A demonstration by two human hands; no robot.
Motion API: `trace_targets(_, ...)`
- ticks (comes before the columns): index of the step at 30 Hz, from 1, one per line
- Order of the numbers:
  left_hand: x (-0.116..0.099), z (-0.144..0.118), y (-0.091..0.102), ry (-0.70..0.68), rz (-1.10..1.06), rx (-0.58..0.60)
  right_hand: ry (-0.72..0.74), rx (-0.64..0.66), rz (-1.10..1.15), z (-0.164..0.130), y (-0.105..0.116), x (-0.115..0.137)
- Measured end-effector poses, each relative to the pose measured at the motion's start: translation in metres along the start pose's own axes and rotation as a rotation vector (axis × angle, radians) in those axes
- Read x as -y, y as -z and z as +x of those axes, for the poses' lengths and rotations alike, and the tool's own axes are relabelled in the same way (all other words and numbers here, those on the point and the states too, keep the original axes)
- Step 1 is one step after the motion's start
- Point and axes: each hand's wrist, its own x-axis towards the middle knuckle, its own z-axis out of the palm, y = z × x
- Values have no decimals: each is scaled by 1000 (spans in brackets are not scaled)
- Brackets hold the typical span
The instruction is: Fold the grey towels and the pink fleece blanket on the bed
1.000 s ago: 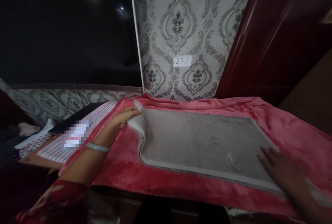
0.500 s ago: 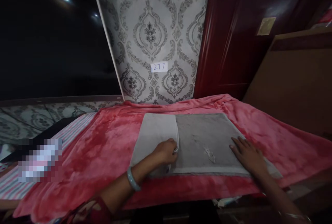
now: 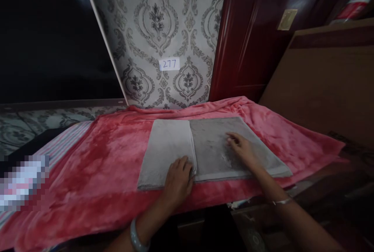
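Note:
A grey towel (image 3: pixel 217 139) lies spread on a red plush blanket (image 3: pixel 119 147). Its left part is folded over into a paler flap (image 3: pixel 169 139), whose edge runs up the towel's middle. My left hand (image 3: pixel 179 176) rests on the near end of that flap's edge, palm down, fingers stretched over the cloth. Above the right part, my right hand (image 3: pixel 242 148) hovers or lightly touches with nothing visibly held, its fingers loosely bent and apart. A whitish mark (image 3: pixel 226 160) shows on the towel beside it.
A dark screen (image 3: pixel 49 41) stands at the back left, above a striped cloth (image 3: pixel 68 139). Behind the blanket are a patterned wall and a paper label (image 3: pixel 169 64) reading 277. A large brown board or box (image 3: pixel 324 73) stands at the right.
My right hand has left the towel's right edge and moved left over its middle. My left hand has loosened from the flap's edge and now lies flat on it. The view has shifted.

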Motion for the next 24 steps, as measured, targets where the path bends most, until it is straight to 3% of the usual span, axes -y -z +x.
trace_targets(2,3,1,0,-32,-14,-52,-218,247,287,2,-34,30)
trace_targets(5,7,6,6,-14,-72,-144,-421,419,476,8,-82,59)
trace_targets(8,7,9,10,-1,-105,-220,-414,441,472,21,-117,72)
trace_targets(12,6,10,7,-68,-64,-253,-322,346,419,48,-150,81)
trace_targets(15,5,13,7,-103,-18,-271,-224,259,356,65,-162,85)
trace_targets(19,-1,23,4,-137,21,-295,-90,183,280,73,-159,79)
trace_targets(24,-7,24,-21,-185,85,-173,-21,177,154,66,-146,60)
